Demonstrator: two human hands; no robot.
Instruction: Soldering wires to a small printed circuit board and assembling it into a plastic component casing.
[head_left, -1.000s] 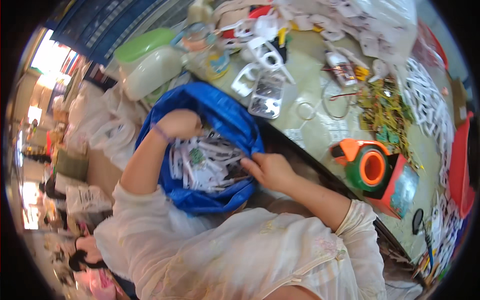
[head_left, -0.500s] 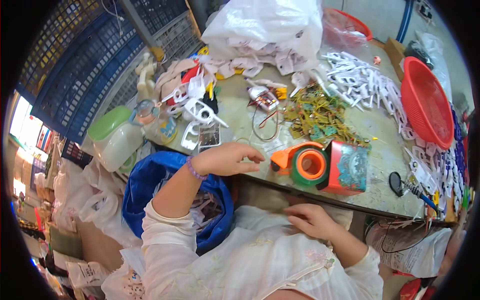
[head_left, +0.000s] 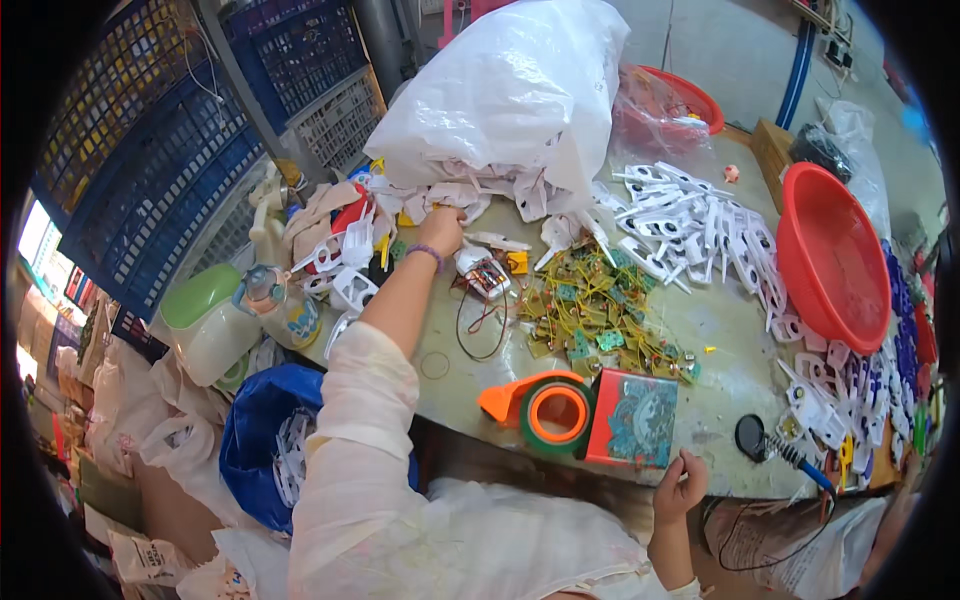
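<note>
My left arm stretches far across the table, and my left hand is at the pile of white plastic parts by the mouth of a big white sack. Its fingers are curled down among the parts; what they grip is hidden. My right hand hovers at the table's near edge, loosely closed, with nothing visible in it. Beside it stands a red box with a worn top, and a tape dispenser with orange body and green tape. A white device with wires lies right of my left wrist.
Wired green circuit boards lie heaped mid-table. White plastic housings spread to the right, near a red basket. A soldering iron rests by the right edge. A blue bag holding white parts and a jug are left.
My left hand has moved from above the blue bag to the far pile by the sack. My right hand has gone from my lap to the table's edge. The view has shifted.
</note>
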